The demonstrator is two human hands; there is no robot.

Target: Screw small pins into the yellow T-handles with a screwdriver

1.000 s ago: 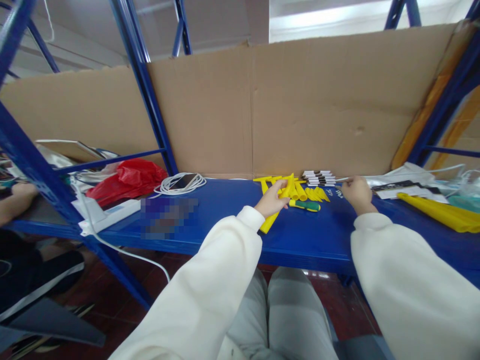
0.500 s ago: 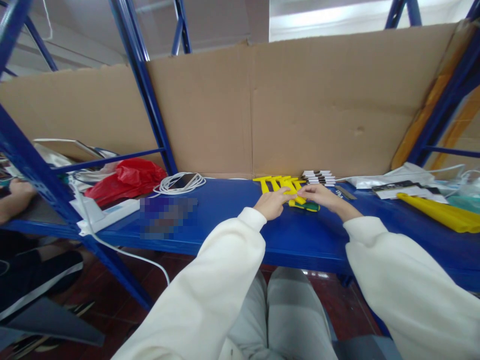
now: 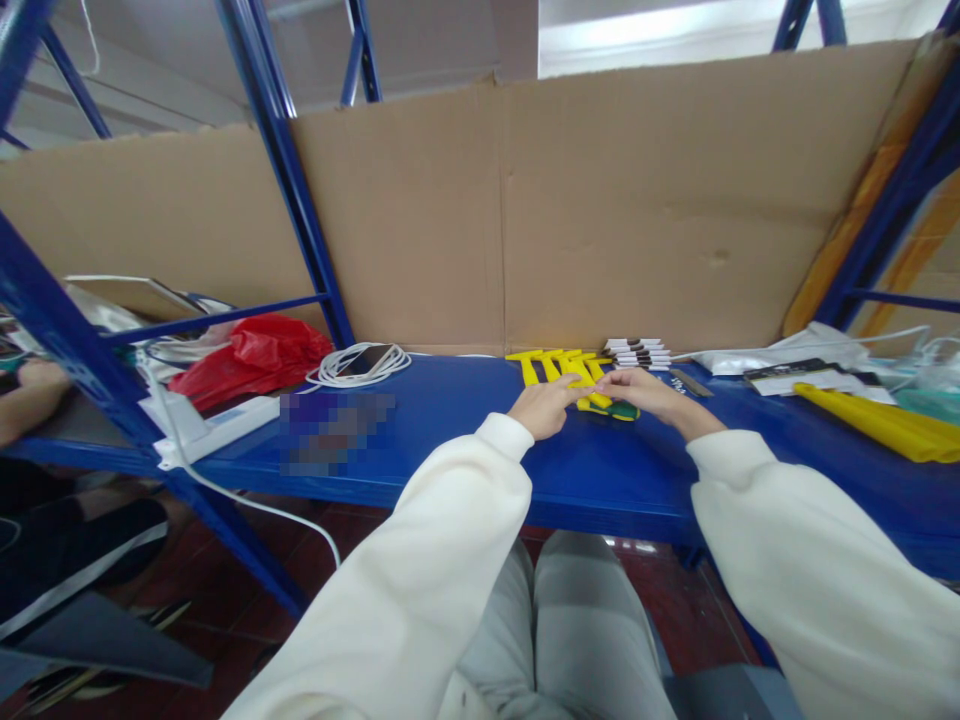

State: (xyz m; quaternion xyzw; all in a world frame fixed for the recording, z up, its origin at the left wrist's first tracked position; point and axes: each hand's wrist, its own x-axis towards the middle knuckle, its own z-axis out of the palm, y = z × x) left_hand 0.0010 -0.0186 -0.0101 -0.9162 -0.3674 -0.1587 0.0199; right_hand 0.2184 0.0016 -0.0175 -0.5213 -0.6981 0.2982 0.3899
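Note:
In the middle of the blue table (image 3: 450, 430), several yellow T-shaped tools (image 3: 553, 366) lie side by side, with the cardboard behind them. My left hand (image 3: 546, 405) reaches over their near ends, its fingers bent together. From the other side my right hand (image 3: 646, 392) meets it, thumb and fingers pinched. Whatever sits between the fingertips is too small to make out. Just under the hands lies a green-and-yellow handled tool (image 3: 624, 411), partly covered. A stack of small black-and-white packs (image 3: 637, 354) stands behind my right hand.
Small flat dark pieces (image 3: 690, 383) lie right of my hands. Farther right are a yellow bag (image 3: 885, 425) and white packaging (image 3: 780, 350). Leftward are a coiled white cable (image 3: 360, 366), a red bag (image 3: 259, 360) and a blue post (image 3: 292, 180). A co-worker's hand (image 3: 41, 385) shows far left.
Both hands stay in nearly the same place with fingertips together. The view has shifted very slightly; nothing on the table has visibly moved.

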